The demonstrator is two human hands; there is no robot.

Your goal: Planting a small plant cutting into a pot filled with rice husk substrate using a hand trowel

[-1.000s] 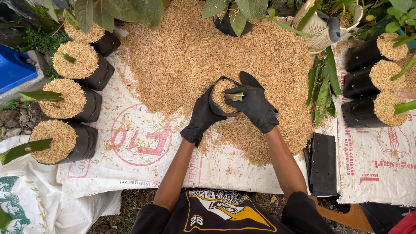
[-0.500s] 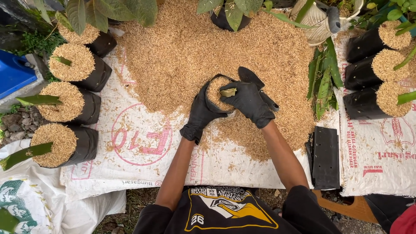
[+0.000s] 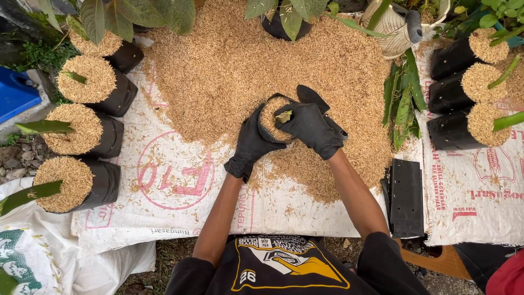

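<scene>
Bag (image 3: 271, 127) of husk sat clasped in the left hand (image 3: 252, 143), right hand (image 3: 312, 129) pinching the cutting (image 3: 283, 116); firm, upright pressing seemed best.

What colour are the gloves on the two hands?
Black, both the left hand and the right hand; the head view shows it.

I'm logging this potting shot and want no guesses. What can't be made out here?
- Head view: the base of the leaf cutting is buried in rice husk and covered by the right hand.
- The lower part of the black grow bag is hidden behind the left hand.
- The trowel handle runs under the right hand.
- The plants at the top are cut off by the edge.
</scene>
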